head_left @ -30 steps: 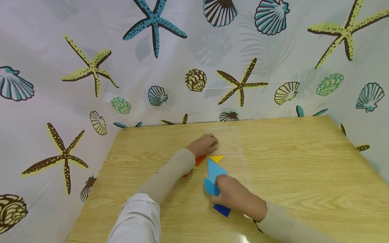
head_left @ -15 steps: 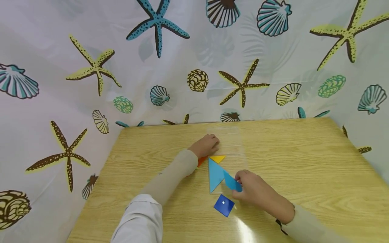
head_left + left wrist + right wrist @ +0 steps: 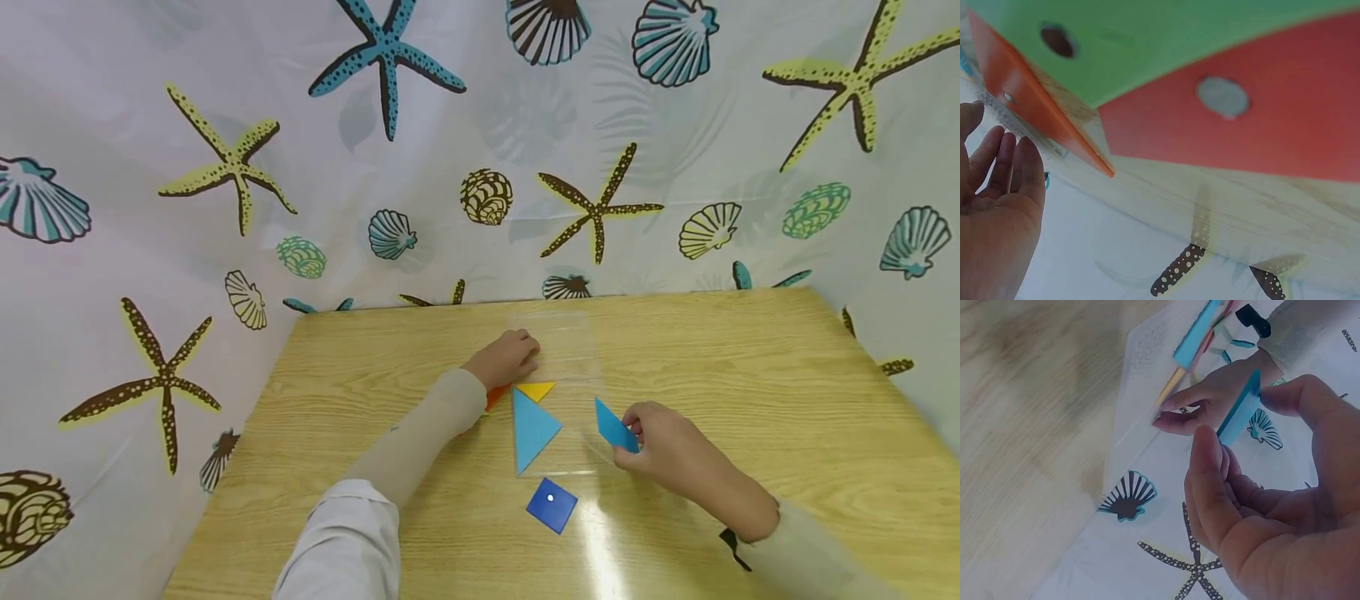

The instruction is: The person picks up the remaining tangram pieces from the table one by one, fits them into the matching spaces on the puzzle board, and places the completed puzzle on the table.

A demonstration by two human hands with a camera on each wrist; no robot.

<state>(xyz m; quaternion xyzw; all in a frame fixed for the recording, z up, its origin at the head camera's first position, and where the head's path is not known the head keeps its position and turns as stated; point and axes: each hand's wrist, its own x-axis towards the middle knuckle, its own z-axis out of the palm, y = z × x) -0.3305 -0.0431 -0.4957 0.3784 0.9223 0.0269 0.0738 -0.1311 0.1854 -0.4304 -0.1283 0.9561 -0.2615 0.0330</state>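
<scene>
My right hand (image 3: 678, 446) pinches a blue parallelogram tile (image 3: 615, 428) between thumb and fingers, raised above the table. The right wrist view shows that blue tile (image 3: 1239, 412) tilted on edge. My left hand (image 3: 504, 360) rests at the clear plastic sheet or tray (image 3: 573, 350), its fingers loosely bent around nothing visible. Right of the left forearm lie a light-blue triangle (image 3: 534, 432) and a small yellow triangle (image 3: 537, 391). A dark blue square (image 3: 552, 505) lies nearer me. Orange (image 3: 1038, 103), green (image 3: 1147, 37) and red (image 3: 1272, 106) tiles appear near the left hand.
The wooden table (image 3: 750, 400) extends to both sides. Behind it hangs a white curtain (image 3: 465, 100) printed with starfish and shells. The left forearm (image 3: 420, 433) covers part of the tiles.
My right hand has carried the blue parallelogram right and slightly away from me, off the light-blue triangle, uncovering it and the dark blue square. The left hand has stayed in place.
</scene>
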